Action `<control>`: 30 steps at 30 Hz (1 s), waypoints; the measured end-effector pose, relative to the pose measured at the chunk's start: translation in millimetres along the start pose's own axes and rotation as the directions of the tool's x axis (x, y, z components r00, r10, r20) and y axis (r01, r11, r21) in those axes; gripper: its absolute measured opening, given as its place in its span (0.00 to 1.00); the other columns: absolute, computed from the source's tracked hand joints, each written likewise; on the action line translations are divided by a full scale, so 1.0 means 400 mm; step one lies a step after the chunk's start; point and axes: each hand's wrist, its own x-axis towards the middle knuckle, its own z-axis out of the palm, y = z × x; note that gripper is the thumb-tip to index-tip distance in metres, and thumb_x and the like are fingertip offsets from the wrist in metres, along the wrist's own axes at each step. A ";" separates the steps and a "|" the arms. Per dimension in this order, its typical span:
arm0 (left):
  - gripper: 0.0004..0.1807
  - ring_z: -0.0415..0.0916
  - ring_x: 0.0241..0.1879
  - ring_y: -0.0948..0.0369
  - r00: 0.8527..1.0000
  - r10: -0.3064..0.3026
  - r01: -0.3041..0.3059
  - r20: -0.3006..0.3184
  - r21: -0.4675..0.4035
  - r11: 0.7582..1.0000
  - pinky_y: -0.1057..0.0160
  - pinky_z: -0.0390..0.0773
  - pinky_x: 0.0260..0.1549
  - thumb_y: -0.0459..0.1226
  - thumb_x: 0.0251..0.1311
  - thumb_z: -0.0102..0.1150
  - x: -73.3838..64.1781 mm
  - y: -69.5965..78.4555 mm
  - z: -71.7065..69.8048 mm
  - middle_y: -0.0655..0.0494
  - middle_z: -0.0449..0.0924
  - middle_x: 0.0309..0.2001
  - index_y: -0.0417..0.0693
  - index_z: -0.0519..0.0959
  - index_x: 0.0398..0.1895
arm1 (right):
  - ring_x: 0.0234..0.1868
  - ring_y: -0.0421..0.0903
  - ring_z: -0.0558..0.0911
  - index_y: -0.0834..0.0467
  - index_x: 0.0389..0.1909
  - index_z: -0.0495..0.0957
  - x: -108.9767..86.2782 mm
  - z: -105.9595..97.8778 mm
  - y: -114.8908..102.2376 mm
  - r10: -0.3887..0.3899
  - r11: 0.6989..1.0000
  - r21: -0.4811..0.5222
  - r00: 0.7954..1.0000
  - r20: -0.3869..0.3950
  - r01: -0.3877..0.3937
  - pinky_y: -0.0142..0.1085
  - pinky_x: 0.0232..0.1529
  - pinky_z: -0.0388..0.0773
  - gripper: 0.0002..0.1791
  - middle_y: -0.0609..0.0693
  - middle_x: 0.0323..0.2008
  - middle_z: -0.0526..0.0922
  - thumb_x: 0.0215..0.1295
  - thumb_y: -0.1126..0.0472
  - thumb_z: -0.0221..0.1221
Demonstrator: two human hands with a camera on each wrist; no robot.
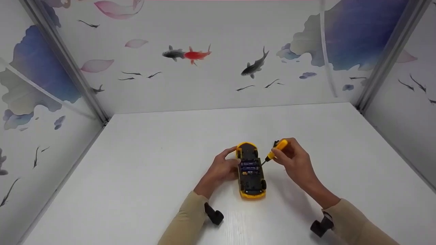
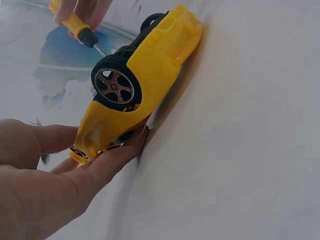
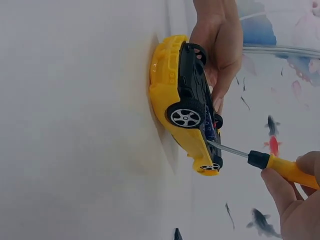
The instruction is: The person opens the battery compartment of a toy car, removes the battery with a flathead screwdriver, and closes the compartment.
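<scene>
A yellow toy car [image 1: 252,185] lies upside down on the white table, its black underside facing up. Several purple-blue batteries [image 1: 250,168] sit in the uncovered compartment in its middle. My left hand [image 1: 223,168] holds the car along its left side, fingers spread around the body [image 2: 155,60]. In my right hand [image 1: 298,163] is a screwdriver [image 1: 280,145] with a yellow handle and black collar, pinched between thumb and fingers. Its metal shaft [image 3: 230,149] slants down to the compartment's right edge, tip right at the batteries. A small black piece [image 1: 276,143] shows behind the handle, beside the right fingers.
The white table [image 1: 153,146] is enclosed by panels [image 1: 218,85] printed with fish, petals and blue leaves. Metal posts [image 1: 75,71] stand at the back corners. Black camera mounts [image 1: 214,215] are strapped at both wrists.
</scene>
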 end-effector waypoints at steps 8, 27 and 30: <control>0.32 0.82 0.47 0.55 1.000 0.020 -0.020 0.008 0.028 0.999 0.60 0.84 0.42 0.33 0.71 0.54 -0.006 0.004 -0.003 0.43 0.80 0.57 0.61 0.63 0.76 | 0.45 0.37 0.85 0.61 0.60 0.64 0.030 -0.030 0.049 0.258 0.940 0.224 0.966 0.023 -0.257 0.34 0.50 0.84 0.23 0.56 0.52 0.79 0.74 0.53 0.57; 0.32 0.83 0.49 0.54 0.999 0.030 -0.029 0.036 -0.011 1.000 0.57 0.85 0.43 0.32 0.71 0.53 -0.007 -0.001 -0.007 0.41 0.80 0.57 0.58 0.62 0.76 | 0.45 0.38 0.87 0.52 0.58 0.63 0.022 -0.065 0.123 0.530 0.482 0.696 0.809 0.252 -0.533 0.31 0.55 0.81 0.17 0.48 0.45 0.81 0.73 0.56 0.56; 0.32 0.83 0.49 0.54 0.999 0.028 -0.027 0.034 -0.011 1.000 0.57 0.85 0.43 0.32 0.71 0.53 -0.006 -0.001 -0.006 0.42 0.81 0.57 0.58 0.62 0.76 | 0.45 0.37 0.86 0.52 0.58 0.63 0.020 -0.070 0.104 0.492 0.613 0.623 0.852 0.180 -0.485 0.31 0.55 0.81 0.19 0.46 0.47 0.79 0.72 0.55 0.57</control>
